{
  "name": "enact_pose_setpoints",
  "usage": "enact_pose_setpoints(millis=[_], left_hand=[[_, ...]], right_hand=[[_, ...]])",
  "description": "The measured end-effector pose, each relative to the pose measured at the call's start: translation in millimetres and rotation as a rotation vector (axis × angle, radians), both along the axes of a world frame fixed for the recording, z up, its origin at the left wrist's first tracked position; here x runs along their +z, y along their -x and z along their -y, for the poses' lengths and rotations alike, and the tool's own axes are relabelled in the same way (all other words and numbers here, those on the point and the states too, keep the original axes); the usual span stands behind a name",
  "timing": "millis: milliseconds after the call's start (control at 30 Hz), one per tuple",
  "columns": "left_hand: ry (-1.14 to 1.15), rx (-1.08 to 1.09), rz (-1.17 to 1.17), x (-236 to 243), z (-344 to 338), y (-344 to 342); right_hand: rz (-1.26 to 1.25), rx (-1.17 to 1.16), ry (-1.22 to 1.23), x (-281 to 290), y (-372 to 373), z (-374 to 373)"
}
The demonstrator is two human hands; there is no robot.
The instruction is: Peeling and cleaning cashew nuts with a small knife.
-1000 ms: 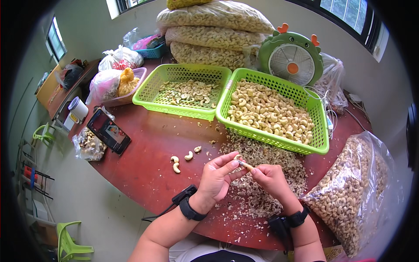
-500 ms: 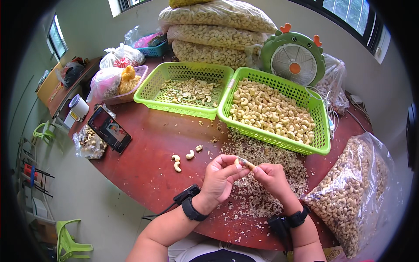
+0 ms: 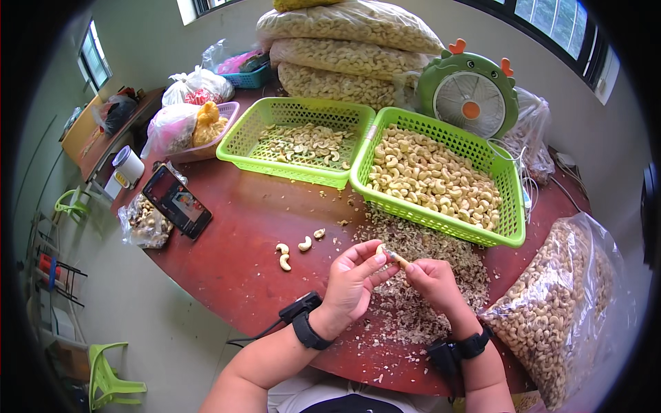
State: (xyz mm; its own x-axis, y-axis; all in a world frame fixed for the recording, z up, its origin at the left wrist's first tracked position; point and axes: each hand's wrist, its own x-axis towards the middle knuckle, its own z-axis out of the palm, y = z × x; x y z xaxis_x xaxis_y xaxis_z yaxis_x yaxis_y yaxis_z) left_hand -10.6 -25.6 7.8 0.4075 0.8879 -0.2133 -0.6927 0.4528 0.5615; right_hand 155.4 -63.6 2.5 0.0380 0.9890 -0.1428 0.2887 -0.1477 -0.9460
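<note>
My left hand (image 3: 354, 281) pinches a pale cashew nut (image 3: 381, 250) at its fingertips. My right hand (image 3: 432, 282) holds a small knife (image 3: 398, 259) whose tip touches that nut. Both hands hover over a heap of brown cashew skins (image 3: 413, 296) on the red round table (image 3: 234, 261). Three peeled cashews (image 3: 292, 251) lie on the table left of my hands. Behind the heap stands a green basket full of whole cashews (image 3: 434, 175), and to its left a second green basket with fewer, broken nuts (image 3: 296, 141).
A clear bag of cashews (image 3: 558, 303) lies at the right. Large sacks of nuts (image 3: 344, 48) and a green fan (image 3: 468, 89) stand at the back. At the left are a phone (image 3: 177, 202), a small bag (image 3: 141, 224), a pink basket (image 3: 200, 131) and a white cup (image 3: 127, 165).
My hands stay over the skin heap and the fingers of the left hand have turned the nut slightly against the knife. Nothing else has moved.
</note>
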Motion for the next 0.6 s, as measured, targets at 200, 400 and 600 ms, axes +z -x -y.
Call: enact_pose_setpoints(millis=[200, 400, 600], left_hand=[[-0.045, -0.056, -0.032, -1.5, -1.6, 0.4], [-0.035, -0.041, -0.023, -2.4, 0.1, -1.1], [-0.044, -0.004, -0.004, -3.8, 2.9, 1.1]], right_hand=[[0.071, 0.039, -0.024, 4.0, 0.5, 1.0], [0.146, 0.025, -0.043, 8.4, -0.1, 0.4], [0.128, -0.001, -0.028, 10.3, 5.3, -1.0]])
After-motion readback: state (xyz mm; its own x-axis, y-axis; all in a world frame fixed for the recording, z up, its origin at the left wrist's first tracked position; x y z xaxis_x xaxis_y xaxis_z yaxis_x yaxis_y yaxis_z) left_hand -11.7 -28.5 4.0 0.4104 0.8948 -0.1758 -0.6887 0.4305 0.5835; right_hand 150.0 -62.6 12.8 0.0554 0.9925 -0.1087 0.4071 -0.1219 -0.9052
